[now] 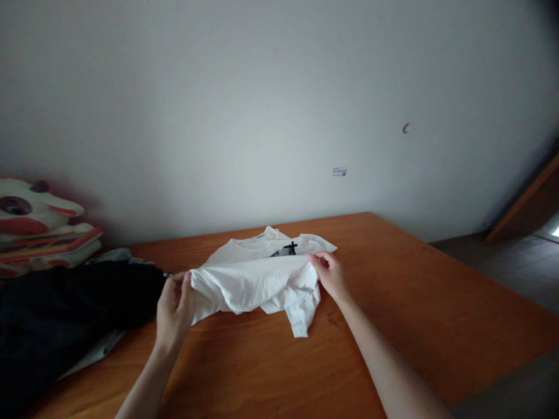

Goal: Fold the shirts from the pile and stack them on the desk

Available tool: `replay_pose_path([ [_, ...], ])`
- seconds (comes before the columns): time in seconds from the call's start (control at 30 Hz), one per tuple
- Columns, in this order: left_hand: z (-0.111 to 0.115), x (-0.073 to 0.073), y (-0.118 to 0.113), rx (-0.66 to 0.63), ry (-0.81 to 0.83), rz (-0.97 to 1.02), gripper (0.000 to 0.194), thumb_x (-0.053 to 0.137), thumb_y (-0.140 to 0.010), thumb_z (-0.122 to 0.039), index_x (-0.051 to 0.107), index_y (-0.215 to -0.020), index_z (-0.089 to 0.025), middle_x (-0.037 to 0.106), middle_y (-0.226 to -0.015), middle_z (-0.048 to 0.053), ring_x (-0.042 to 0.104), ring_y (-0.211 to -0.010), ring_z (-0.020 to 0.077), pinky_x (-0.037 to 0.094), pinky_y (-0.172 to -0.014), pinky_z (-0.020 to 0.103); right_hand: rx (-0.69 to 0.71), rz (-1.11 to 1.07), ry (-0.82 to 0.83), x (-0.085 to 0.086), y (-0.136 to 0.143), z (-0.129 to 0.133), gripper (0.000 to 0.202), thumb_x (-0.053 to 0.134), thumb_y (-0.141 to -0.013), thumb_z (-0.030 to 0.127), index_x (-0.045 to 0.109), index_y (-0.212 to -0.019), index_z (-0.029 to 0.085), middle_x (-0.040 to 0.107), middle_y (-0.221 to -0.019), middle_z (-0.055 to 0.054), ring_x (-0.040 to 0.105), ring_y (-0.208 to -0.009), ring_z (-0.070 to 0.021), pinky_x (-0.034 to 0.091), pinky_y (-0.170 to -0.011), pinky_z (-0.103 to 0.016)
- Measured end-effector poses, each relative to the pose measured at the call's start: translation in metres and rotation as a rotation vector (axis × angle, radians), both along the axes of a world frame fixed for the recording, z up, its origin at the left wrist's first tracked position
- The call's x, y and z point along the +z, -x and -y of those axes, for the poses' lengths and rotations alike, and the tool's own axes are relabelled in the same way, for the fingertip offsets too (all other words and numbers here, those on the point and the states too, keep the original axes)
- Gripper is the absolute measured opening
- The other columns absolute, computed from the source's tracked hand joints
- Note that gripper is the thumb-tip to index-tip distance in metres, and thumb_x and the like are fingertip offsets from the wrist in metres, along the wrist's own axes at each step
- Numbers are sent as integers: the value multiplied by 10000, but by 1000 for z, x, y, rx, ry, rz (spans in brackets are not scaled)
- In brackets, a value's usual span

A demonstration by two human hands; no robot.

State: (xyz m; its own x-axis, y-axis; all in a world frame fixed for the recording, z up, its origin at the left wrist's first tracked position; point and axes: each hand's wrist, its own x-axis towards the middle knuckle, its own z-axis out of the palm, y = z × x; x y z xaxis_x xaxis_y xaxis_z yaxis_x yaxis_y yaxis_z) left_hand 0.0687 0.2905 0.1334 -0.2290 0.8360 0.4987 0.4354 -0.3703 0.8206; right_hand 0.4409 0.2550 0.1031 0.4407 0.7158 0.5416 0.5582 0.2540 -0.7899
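Note:
A white T-shirt (257,282) with a dark print lies on the wooden table, its neckline toward the wall. My left hand (175,305) pinches the shirt's near left edge between thumb and fingers. On the other side, my right hand (328,272) pinches the near right part. Between the two hands the fabric is lifted and drawn taut along its upper fold, sagging in creases below. One sleeve hangs down onto the table below the right hand. Part of the print is covered by the raised fabric.
Dark clothing (78,302) is heaped at the left, close to my left hand, with a lighter garment partly beneath it. A plush toy (39,227) stands behind the heap. The wooden table (419,302) meets a pale wall (262,116); its right edge drops to a grey floor.

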Motion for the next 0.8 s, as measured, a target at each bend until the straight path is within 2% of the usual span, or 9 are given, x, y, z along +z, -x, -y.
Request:
replay_pose_path([
  [0.07,-2,-5,0,23,-36,-210,429,564,-834,-611,596,-957,-201,616,-864,50,590,-759,218,514,-702,361,62,112,77,0,5,4,354,610,-875,567,667,-803,226,589,-627,-1,538,-597,-181,418,-606,-299],
  [0.13,1,-7,-2,-47,-88,-401,368,572,-840,-552,586,-966,-207,594,-826,35,579,-735,214,513,-708,363,168,133,154,2,12,9,312,617,-889,539,662,-882,230,631,-652,1,578,-595,-182,433,-602,-293],
  [0.2,9,-6,-5,-242,-70,-534,288,538,-893,-492,575,-978,-218,591,-779,13,588,-699,194,515,-688,332,308,79,205,6,17,14,317,634,-887,547,639,-915,232,707,-775,-25,655,-675,-195,482,-644,-297],
  [0.27,17,-4,-9,-444,-39,-665,273,549,-910,-478,585,-1009,-226,638,-838,28,628,-751,194,529,-718,321,470,67,242,10,20,19,348,699,-840,567,639,-910,231,746,-1033,-79,711,-908,-235,530,-788,-333],
  [0.33,22,-4,-14,-536,-67,-812,381,622,-864,-525,613,-1116,-238,677,-1034,75,651,-950,246,541,-850,376,585,164,287,13,21,23,453,816,-713,585,677,-961,233,653,-1331,-119,628,-1205,-301,487,-994,-409],
  [0.43,19,-14,-16,-440,-107,-915,551,668,-826,-542,589,-1299,-270,633,-1251,106,591,-1145,318,519,-970,475,593,367,346,11,22,26,638,928,-541,550,724,-1062,242,462,-1539,-137,446,-1399,-377,364,-1140,-500],
  [0.57,6,-31,-11,-267,-131,-894,410,617,-871,-380,645,-1271,-297,612,-1259,100,570,-1141,320,518,-977,516,485,463,285,3,20,20,185,781,-757,235,760,-940,230,549,-1435,-132,532,-1319,-326,397,-1116,-477],
  [0.63,1,-34,-9,-229,-162,-867,322,577,-900,-351,691,-1199,-315,620,-1247,91,569,-1138,319,512,-979,532,420,442,215,0,17,16,191,665,-786,132,746,-933,224,611,-1344,-127,570,-1270,-300,423,-1085,-460],
  [0.8,-1,-24,-11,-248,-229,-676,293,496,-970,-416,724,-1054,-252,663,-1203,101,617,-1122,285,518,-983,462,285,160,151,0,13,9,228,543,-871,278,668,-1053,222,736,-993,-73,690,-907,-249,521,-800,-360],
])
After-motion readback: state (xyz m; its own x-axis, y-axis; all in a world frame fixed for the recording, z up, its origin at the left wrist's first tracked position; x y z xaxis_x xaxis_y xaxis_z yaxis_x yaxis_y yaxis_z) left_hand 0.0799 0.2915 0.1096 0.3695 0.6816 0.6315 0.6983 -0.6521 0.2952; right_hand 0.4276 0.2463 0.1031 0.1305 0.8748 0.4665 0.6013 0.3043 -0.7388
